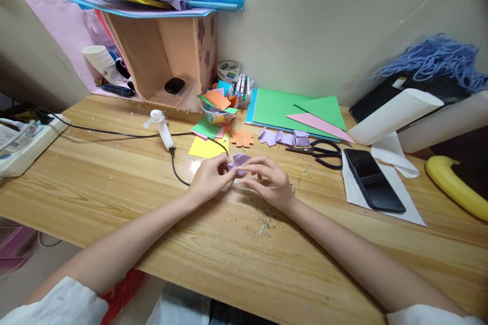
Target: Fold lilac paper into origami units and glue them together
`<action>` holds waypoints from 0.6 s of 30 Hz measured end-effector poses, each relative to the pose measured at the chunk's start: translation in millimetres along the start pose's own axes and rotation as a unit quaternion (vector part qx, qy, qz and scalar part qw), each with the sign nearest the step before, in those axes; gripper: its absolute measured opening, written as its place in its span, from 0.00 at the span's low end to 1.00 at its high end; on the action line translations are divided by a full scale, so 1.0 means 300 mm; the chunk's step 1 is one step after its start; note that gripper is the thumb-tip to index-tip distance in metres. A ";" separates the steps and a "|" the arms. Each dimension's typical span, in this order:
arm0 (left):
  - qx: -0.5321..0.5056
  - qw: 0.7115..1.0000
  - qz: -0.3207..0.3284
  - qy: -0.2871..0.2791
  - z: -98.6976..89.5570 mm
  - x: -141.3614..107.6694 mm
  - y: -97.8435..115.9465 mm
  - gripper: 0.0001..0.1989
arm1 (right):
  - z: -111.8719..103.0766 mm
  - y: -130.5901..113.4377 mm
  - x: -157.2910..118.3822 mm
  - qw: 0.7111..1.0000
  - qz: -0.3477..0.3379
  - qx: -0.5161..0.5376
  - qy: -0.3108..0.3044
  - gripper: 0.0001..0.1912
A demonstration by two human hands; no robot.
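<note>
A small folded purple paper piece (pixel 239 161) is between my two hands, near the middle of the table. My left hand (pixel 211 175) pinches its left side between thumb and fingers. Touching its right side are the fingertips of my right hand (pixel 269 180), with the thumb a little lower and apart from the forefinger. Just behind lie an orange paper flower (pixel 242 138) and several folded purple pieces (pixel 284 137) in a row. Part of the held paper is hidden by my fingers.
Black scissors (pixel 324 152) and a phone (pixel 373 180) lie at right, with a banana (pixel 457 185) beyond. A white glue gun (pixel 162 129) with a cord stands at left. Behind are a bowl of paper scraps (pixel 219 111), green sheets (pixel 282 109) and an open box (pixel 152 56).
</note>
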State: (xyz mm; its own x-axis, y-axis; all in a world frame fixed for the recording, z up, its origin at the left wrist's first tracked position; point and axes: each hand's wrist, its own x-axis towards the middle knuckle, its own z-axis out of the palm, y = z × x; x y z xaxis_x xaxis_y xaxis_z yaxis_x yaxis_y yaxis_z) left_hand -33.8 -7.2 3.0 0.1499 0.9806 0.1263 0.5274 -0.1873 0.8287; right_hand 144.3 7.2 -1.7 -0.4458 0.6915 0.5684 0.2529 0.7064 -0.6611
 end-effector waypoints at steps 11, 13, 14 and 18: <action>0.135 0.989 0.056 -0.037 0.013 -0.020 0.018 0.04 | 0.012 0.007 -0.003 0.993 -0.065 -0.078 -0.054 0.04; 0.142 0.987 0.060 -0.037 0.010 -0.020 0.020 0.05 | 0.011 0.004 -0.004 0.994 -0.049 -0.096 -0.035 0.03; 0.144 0.987 0.061 -0.035 0.009 -0.019 0.021 0.06 | 0.010 0.002 -0.005 0.993 -0.039 -0.107 -0.022 0.03; 0.148 0.987 0.062 -0.023 0.004 -0.018 0.023 0.07 | 0.005 0.006 0.002 0.989 0.002 -0.134 0.061 0.02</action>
State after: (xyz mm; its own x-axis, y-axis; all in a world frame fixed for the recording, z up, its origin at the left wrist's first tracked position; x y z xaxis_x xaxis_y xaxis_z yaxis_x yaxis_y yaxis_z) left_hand -30.0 -13.8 7.4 0.2619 0.9470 0.1861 0.7231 -0.3203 0.6121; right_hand 143.2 8.6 -3.2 -0.3409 0.6962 0.6317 0.4807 0.7066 -0.5193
